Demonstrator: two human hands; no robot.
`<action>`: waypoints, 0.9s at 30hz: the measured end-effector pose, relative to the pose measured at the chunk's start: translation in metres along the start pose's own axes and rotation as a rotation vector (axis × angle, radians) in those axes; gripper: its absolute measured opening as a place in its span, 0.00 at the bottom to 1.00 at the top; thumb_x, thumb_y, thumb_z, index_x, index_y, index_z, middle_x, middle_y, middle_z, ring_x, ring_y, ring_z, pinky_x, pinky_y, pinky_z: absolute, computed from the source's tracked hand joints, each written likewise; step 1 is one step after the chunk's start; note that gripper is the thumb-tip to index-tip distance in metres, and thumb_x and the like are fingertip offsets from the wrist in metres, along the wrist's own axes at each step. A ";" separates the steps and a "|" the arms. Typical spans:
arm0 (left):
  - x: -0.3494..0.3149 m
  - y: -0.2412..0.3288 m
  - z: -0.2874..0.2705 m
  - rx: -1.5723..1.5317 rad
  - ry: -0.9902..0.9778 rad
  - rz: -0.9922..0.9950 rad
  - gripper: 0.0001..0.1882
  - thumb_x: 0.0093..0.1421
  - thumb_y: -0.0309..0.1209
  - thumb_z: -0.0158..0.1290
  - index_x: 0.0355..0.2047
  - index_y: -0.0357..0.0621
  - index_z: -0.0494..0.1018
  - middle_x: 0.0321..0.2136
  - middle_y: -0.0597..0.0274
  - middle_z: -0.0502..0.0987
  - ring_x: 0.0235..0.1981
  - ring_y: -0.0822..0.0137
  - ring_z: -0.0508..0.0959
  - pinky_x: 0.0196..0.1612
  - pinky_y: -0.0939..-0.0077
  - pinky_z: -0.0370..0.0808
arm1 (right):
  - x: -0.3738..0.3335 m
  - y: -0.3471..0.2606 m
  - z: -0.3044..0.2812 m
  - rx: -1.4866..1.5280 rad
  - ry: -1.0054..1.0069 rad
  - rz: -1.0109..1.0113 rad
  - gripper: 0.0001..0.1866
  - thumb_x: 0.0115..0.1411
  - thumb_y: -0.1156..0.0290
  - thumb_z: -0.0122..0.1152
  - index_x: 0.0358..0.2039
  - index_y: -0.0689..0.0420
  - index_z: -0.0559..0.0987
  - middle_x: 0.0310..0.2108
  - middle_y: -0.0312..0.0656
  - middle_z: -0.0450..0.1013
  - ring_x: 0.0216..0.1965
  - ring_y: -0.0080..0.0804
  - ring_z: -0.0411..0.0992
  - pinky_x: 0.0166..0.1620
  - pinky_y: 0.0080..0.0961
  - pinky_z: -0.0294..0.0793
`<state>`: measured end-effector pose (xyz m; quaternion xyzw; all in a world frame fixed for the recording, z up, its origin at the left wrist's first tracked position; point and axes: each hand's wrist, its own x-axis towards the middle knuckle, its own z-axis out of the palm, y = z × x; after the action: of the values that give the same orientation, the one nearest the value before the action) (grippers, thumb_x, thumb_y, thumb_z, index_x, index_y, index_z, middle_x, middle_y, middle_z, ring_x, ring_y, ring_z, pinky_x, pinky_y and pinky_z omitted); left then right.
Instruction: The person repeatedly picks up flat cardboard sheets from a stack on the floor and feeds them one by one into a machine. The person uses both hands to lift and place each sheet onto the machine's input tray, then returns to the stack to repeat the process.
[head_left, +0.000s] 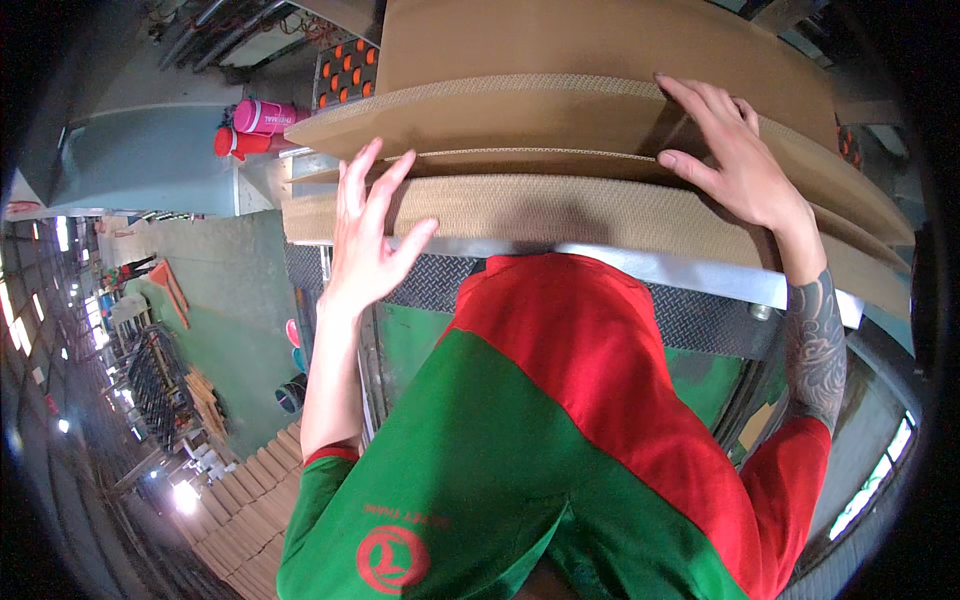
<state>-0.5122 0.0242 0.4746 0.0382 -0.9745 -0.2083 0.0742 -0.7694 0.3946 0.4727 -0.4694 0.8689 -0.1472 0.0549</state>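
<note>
A thick stack of brown corrugated cardboard sheets (560, 205) lies in front of me, its layered edge facing my body. Just behind it, more sheets (540, 125) stand slightly raised, with dark gaps between the layers. My left hand (375, 225) is at the left part of the stack, fingers spread and fingertips by the sheet edges; whether they touch is unclear. Further right, my right hand (735, 150) reaches over the raised sheets, fingers stretched toward their upper edge and thumb apart, lower down. Neither hand is closed around a sheet.
A pink bottle (262, 117) and a red bottle (235, 143) sit left of the stack, near a panel of orange rollers (347, 72). A metal ledge (690, 272) and dark tread plate (430, 285) run beneath the sheets. Cardboard piles (245, 510) stand lower left.
</note>
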 end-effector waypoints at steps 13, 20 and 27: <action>0.026 -0.002 0.009 0.126 0.159 0.102 0.32 0.58 0.41 0.64 0.62 0.51 0.72 0.64 0.49 0.68 0.68 0.47 0.67 0.75 0.28 0.45 | 0.020 0.016 0.001 -0.110 0.002 0.068 0.44 0.65 0.39 0.61 0.73 0.48 0.62 0.64 0.50 0.68 0.66 0.50 0.66 0.69 0.53 0.58; -0.009 0.014 -0.002 0.024 -0.007 0.156 0.17 0.60 0.38 0.63 0.46 0.45 0.79 0.46 0.56 0.80 0.53 0.51 0.78 0.65 0.44 0.67 | 0.030 0.024 0.004 -0.076 0.010 0.090 0.46 0.60 0.39 0.67 0.73 0.45 0.63 0.63 0.50 0.69 0.66 0.52 0.66 0.67 0.59 0.59; -0.051 0.036 -0.013 -0.017 -0.285 0.077 0.18 0.55 0.39 0.68 0.44 0.45 0.83 0.40 0.60 0.84 0.42 0.52 0.84 0.48 0.59 0.80 | 0.047 0.033 0.008 -0.129 -0.025 0.145 0.53 0.52 0.45 0.77 0.73 0.51 0.62 0.67 0.52 0.66 0.69 0.53 0.63 0.69 0.60 0.58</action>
<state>-0.4611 0.0573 0.4941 -0.0301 -0.9741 -0.2169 -0.0568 -0.8199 0.3707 0.4573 -0.4096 0.9075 -0.0807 0.0459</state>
